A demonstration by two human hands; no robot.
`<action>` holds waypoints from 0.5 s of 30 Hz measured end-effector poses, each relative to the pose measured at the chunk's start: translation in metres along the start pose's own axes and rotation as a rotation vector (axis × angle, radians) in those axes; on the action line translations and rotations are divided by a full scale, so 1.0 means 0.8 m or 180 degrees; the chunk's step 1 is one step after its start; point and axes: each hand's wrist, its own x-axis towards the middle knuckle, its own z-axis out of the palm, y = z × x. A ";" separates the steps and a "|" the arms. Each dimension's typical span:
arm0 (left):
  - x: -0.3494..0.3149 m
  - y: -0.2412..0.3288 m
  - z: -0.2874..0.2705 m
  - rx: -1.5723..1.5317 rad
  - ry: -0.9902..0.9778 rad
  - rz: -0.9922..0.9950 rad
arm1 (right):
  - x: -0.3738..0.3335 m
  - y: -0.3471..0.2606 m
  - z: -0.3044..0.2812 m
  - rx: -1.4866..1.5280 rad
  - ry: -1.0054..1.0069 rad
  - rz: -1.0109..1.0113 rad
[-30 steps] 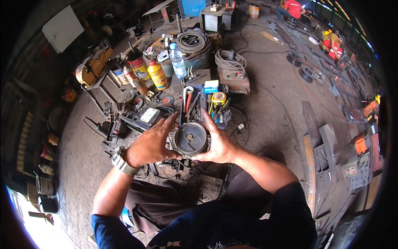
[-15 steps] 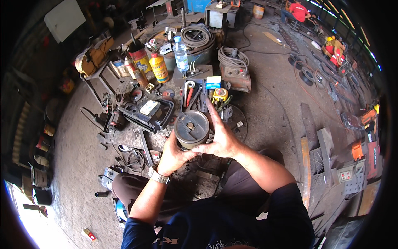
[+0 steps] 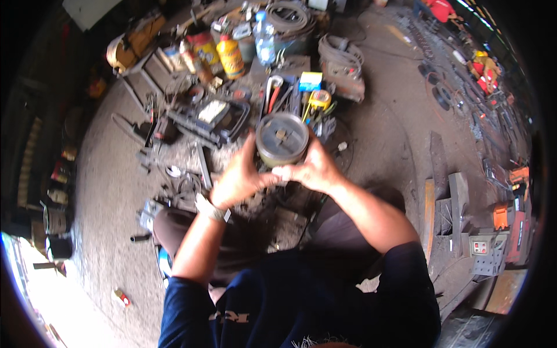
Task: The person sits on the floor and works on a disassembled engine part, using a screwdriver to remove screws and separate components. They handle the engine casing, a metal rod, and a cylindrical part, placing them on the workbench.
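Observation:
Between my two hands is a round, drum-shaped metal part (image 3: 282, 139), dark grey on top, with a raised bar and a brassy nut at its centre. My left hand (image 3: 242, 177) grips its left side. From the right, my right hand (image 3: 316, 167) clasps it, and both thumbs meet at its near side. The part is held up off the bench. Just beyond it lie a wrench with red handles (image 3: 272, 95), a yellow tape measure (image 3: 319, 100) and a blue and yellow box (image 3: 310, 82). An open black tool case (image 3: 216, 119) sits to the left.
A yellow bottle (image 3: 231, 57) and a clear water bottle (image 3: 265, 39) stand farther back, near coiled cable (image 3: 290, 16). More cable lies on a rusty metal box (image 3: 341, 75) at right. Steel pieces (image 3: 458, 209) lie on the right floor. Other people (image 3: 484, 69) sit far right.
My hands have carried the round part a little farther out and to the right, still gripping it. My right forefinger, earlier stretched forward, now lies along its side. The view has tilted down.

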 end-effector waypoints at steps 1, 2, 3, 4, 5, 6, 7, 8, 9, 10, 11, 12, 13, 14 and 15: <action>0.002 -0.008 -0.017 0.0156 -0.0222 0.0066 | -0.002 0.006 -0.004 0.0038 0.0018 0.0065; -0.001 -0.007 -0.039 0.0385 -0.0358 -0.0012 | -0.003 0.012 -0.003 -0.0154 0.0028 0.0035; -0.004 0.002 -0.063 0.0625 -0.0467 -0.0087 | -0.005 0.014 0.002 0.0022 -0.0002 0.0090; -0.005 0.026 -0.076 0.0815 -0.0311 0.0128 | -0.007 0.019 0.001 -0.0387 -0.0053 -0.0022; -0.007 0.031 -0.080 0.0744 -0.0040 0.0315 | -0.008 0.018 0.004 -0.0079 -0.0247 0.0097; -0.008 0.055 -0.080 0.1039 0.0005 0.0168 | -0.008 -0.002 0.009 -0.0107 -0.0508 0.0162; -0.006 0.059 -0.075 0.1058 0.0201 0.0302 | -0.017 0.006 0.008 -0.0155 -0.0401 0.0138; -0.008 0.051 -0.063 0.1060 0.0566 0.0748 | -0.023 0.014 0.009 -0.0211 -0.0381 0.0150; -0.010 0.050 -0.054 0.1260 0.0777 0.1118 | -0.028 0.016 0.008 -0.0203 -0.0422 0.0270; -0.014 0.058 -0.049 0.1147 0.0729 0.1130 | -0.031 0.014 0.007 -0.0327 -0.0438 0.0445; -0.022 0.063 -0.044 0.1029 0.0785 0.1171 | -0.034 0.020 0.004 -0.0370 -0.0503 0.0519; -0.030 0.064 -0.039 0.0920 0.0909 0.1133 | -0.034 0.026 -0.002 -0.0501 -0.0564 0.0556; -0.042 0.064 -0.037 0.0811 0.1037 0.1098 | -0.034 0.030 -0.003 -0.0633 -0.0626 0.0589; -0.054 0.059 -0.033 0.0713 0.1273 0.1163 | -0.037 0.028 -0.002 -0.0551 -0.0554 0.0610; -0.067 0.058 -0.033 0.0620 0.1504 0.1215 | -0.039 0.030 -0.001 -0.0460 -0.0480 0.0647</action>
